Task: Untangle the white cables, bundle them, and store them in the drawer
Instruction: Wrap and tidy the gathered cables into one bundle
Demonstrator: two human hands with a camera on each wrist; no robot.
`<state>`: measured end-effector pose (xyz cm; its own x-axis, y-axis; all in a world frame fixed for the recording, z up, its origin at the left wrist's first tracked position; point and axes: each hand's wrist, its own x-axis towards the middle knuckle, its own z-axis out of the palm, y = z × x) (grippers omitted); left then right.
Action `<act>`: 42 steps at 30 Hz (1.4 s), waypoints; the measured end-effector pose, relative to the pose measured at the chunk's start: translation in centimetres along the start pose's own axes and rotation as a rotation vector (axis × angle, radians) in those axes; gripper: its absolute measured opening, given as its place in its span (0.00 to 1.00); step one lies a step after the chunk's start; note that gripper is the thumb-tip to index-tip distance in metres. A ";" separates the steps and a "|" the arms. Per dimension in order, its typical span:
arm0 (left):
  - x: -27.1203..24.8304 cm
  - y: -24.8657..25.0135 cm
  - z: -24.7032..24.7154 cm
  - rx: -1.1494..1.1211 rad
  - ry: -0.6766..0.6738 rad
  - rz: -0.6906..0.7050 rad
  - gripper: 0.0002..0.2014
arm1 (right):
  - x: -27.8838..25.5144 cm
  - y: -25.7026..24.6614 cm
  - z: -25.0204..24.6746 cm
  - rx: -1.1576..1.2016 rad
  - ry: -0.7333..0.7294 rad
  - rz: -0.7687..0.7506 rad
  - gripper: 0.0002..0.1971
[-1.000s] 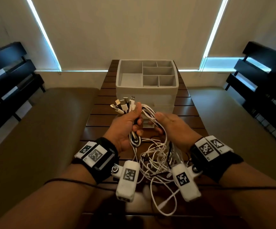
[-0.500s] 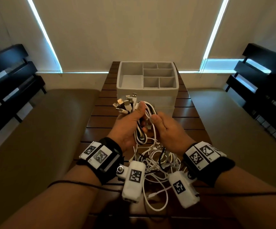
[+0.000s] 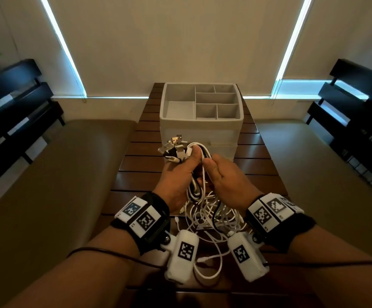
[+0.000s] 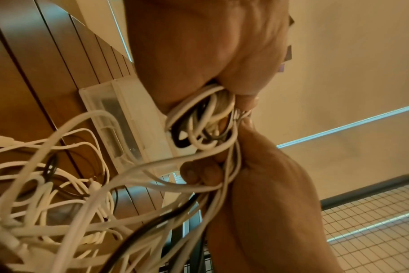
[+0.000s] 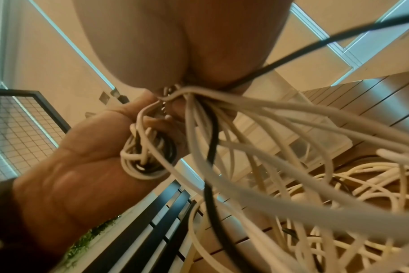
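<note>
In the head view my left hand (image 3: 184, 165) grips a looped bunch of white cables (image 3: 199, 152) above the wooden table, and several USB plugs (image 3: 175, 146) stick out past its thumb. My right hand (image 3: 212, 168) is pressed close beside it, its fingers curled round strands of the same bunch. In the left wrist view the loops (image 4: 206, 118) sit in my left palm, with right fingers (image 4: 199, 171) hooked round strands below. The rest of the cables (image 3: 211, 218), with a black one among them, hang tangled between my wrists. The grey drawer unit (image 3: 200, 132) stands just beyond.
The unit's top tray (image 3: 181, 111) has several open compartments, and a drawer front (image 3: 222, 146) shows low on its near side. The slatted table (image 3: 136, 156) is narrow. Tan cushions (image 3: 47, 178) lie on both sides, with black racks (image 3: 358, 112) beyond.
My right hand has moved left until it is against the left hand. Both hands have risen slightly, and the loops now lie tighter in my left grip.
</note>
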<state>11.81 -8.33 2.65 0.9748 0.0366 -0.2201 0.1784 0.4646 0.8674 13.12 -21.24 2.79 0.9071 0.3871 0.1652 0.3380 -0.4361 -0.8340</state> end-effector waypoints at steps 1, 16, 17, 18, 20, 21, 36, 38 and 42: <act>-0.1 0.0 0.0 0.003 -0.012 -0.001 0.21 | 0.1 0.1 0.0 -0.027 0.013 -0.012 0.15; 0.3 0.7 0.6 -0.160 -0.073 -0.127 0.11 | -0.1 -1.0 -1.1 0.311 -0.214 0.110 0.14; 0.4 0.8 0.6 -0.175 -0.079 -0.140 0.08 | -0.3 -1.0 -1.5 0.413 -0.247 0.151 0.14; 0.5 1.0 0.5 -0.178 -0.076 -0.139 0.07 | -0.3 -1.0 -1.9 0.483 -0.255 0.170 0.14; 0.5 1.2 0.5 -0.165 -0.073 -0.123 0.07 | -0.3 -0.8 -2.0 0.542 -0.186 0.201 0.12; 0.6 1.3 0.5 -0.160 -0.074 -0.121 0.06 | -0.2 -0.6 -1.9 0.549 -0.123 0.226 0.12; 2.8 -0.7 -0.4 -0.132 0.165 -0.039 0.06 | 0.2 -0.7 -0.2 -0.102 0.112 0.036 0.07; 2.9 -0.8 -0.5 -0.150 0.182 -0.044 0.06 | 0.0 -0.9 0.0 -0.116 0.100 0.013 0.08; 3.0 -0.7 -0.5 -0.165 0.197 -0.047 0.08 | -0.4 -1.0 0.1 -0.033 0.054 -0.011 0.10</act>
<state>14.56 -8.10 1.12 0.9182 0.1757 -0.3550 0.1826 0.6075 0.7730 12.40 -20.91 3.51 0.9153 0.3478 0.2031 0.3551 -0.4590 -0.8144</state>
